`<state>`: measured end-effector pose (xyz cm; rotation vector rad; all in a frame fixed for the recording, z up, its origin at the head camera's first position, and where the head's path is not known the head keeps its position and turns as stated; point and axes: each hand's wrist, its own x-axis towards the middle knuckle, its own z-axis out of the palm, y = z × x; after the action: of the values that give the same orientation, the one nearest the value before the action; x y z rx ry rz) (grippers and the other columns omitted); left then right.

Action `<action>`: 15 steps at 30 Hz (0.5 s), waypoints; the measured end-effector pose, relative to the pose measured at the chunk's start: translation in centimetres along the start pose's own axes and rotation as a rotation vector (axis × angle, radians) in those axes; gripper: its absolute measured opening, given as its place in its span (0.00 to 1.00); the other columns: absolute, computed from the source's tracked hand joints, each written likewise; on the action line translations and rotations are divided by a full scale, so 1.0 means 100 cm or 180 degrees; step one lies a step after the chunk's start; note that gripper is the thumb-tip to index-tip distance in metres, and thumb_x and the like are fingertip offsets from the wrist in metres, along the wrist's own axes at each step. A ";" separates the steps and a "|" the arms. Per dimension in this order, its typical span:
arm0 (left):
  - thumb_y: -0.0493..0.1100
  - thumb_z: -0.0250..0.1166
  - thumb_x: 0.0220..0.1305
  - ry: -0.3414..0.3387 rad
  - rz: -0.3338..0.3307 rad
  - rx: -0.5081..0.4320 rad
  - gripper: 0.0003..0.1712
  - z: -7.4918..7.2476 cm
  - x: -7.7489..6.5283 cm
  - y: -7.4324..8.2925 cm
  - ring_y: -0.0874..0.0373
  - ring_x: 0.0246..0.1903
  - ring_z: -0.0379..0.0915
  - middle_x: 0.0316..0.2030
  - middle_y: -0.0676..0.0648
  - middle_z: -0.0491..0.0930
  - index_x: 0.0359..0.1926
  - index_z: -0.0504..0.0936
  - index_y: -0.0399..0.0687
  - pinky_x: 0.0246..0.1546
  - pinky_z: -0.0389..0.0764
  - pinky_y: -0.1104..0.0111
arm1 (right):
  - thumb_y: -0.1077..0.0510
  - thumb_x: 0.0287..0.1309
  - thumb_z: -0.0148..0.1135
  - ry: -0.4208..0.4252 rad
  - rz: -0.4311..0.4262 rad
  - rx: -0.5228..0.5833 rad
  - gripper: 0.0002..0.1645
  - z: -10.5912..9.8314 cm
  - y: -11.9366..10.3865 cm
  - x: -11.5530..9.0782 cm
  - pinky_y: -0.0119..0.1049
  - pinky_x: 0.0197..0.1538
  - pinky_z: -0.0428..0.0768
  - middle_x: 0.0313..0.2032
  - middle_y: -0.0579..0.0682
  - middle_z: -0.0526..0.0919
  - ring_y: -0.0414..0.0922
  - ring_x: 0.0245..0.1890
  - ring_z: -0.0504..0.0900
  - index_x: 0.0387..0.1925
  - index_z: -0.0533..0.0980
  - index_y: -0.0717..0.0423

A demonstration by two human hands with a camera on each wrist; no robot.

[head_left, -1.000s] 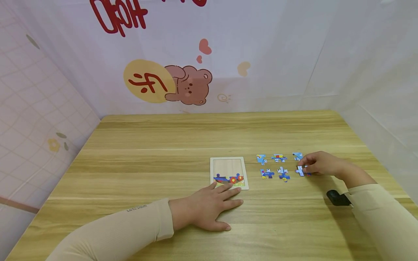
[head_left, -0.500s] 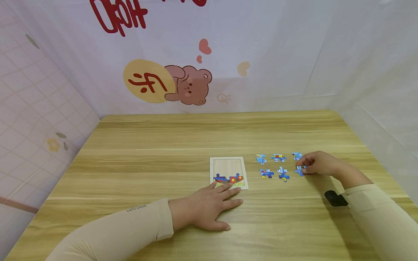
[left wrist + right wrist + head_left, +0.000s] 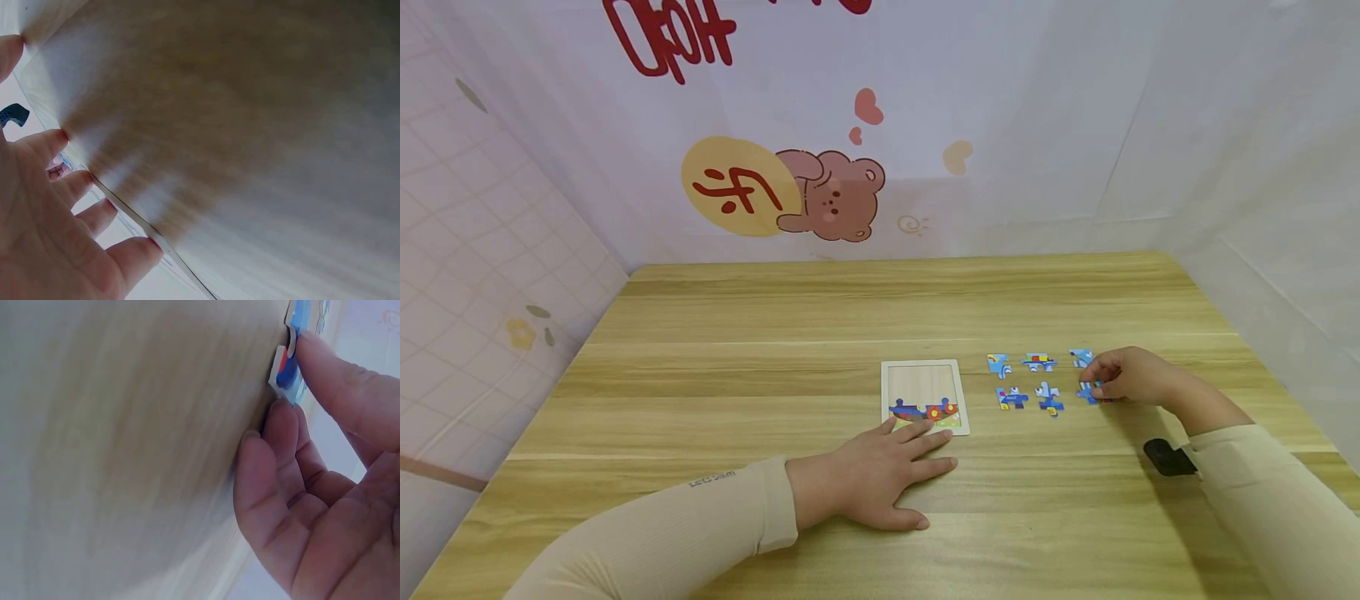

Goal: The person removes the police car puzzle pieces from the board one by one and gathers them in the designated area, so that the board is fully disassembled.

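Note:
My left hand (image 3: 887, 475) lies spread and flat, its fingertips resting on the near border of a small wooden puzzle tray (image 3: 886, 383). The left wrist view also shows those fingers (image 3: 134, 256) over the tray's edge (image 3: 181, 265). Blue, red and yellow pieces (image 3: 917, 412) fill the lower part of the tray. Right of it, my right hand (image 3: 1138, 379) pinches a blue jigsaw piece (image 3: 1086, 393) low at the table, partly hidden by the fingers. Up close in the right wrist view, my thumb and curled fingers meet at this piece (image 3: 286, 372), which has blue and red on it.
Several loose jigsaw pieces lie in two rows between the tray and my right hand, among them a rainbow-marked corner piece (image 3: 999, 364) and a blue piece (image 3: 1049, 398). A printed cloth (image 3: 1000, 125) stands behind the wooden table (image 3: 775, 317).
My right wrist and sleeve have shifted slightly left while the fingers stay at the same jigsaw piece. The left hand keeps its place on the tray.

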<state>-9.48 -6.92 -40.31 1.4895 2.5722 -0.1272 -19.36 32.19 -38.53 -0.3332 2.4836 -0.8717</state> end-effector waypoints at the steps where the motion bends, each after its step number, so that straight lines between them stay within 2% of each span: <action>1: 0.70 0.50 0.64 -0.0002 -0.0001 -0.0007 0.40 0.000 0.000 0.000 0.52 0.73 0.47 0.74 0.52 0.52 0.73 0.59 0.64 0.65 0.61 0.49 | 0.66 0.58 0.63 0.0004 0.0003 -0.0003 0.10 0.000 0.000 0.000 0.32 0.29 0.72 0.32 0.49 0.77 0.39 0.29 0.70 0.41 0.78 0.69; 15: 0.70 0.50 0.65 -0.0001 -0.0010 0.0022 0.40 0.000 -0.001 0.000 0.52 0.73 0.47 0.74 0.52 0.52 0.74 0.59 0.64 0.65 0.61 0.50 | 0.65 0.58 0.63 0.0084 0.0019 -0.0104 0.10 0.003 0.002 0.001 0.33 0.30 0.73 0.33 0.49 0.77 0.42 0.32 0.69 0.41 0.77 0.68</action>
<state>-9.46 -6.99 -40.31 1.4879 2.5766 -0.1368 -19.30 32.20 -38.91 -0.3274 2.5242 -0.8390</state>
